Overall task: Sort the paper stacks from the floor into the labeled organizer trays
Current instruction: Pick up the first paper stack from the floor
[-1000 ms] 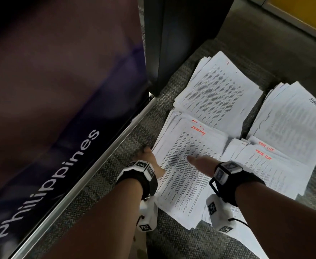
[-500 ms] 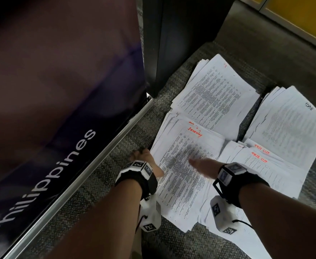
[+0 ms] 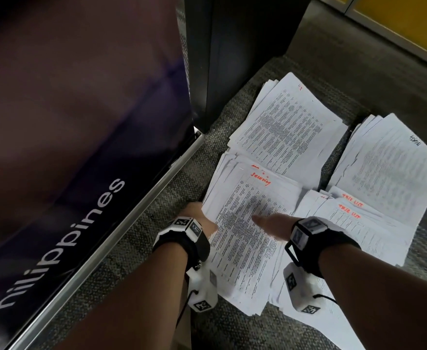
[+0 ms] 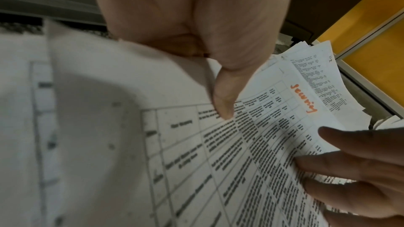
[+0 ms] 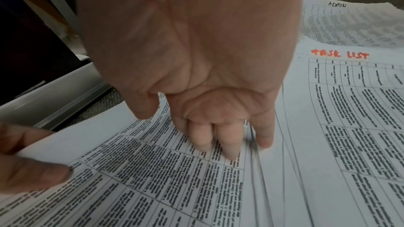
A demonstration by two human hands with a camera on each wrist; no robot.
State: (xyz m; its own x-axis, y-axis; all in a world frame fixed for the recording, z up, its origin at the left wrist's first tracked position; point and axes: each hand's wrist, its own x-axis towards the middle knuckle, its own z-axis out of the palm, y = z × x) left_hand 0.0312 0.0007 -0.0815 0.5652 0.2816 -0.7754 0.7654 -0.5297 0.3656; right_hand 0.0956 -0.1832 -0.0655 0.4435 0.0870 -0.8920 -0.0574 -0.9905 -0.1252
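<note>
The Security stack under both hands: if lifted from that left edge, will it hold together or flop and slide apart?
Security stack is loose, unbound sheets with fanned edges, so it will probably sag and shed pages. The left hand pinches only one edge; the right hand lies flat on top. Supporting it from underneath seems safer.

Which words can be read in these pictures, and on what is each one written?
"Philippines": white letters on the dark banner.
"Security" (unclear): orange, on the paper stack under both hands.
"TASK LIST": orange, on the stack to the right.
"ADMIN": black, on the far right stack.
Printed table text: too small to read.
</note>
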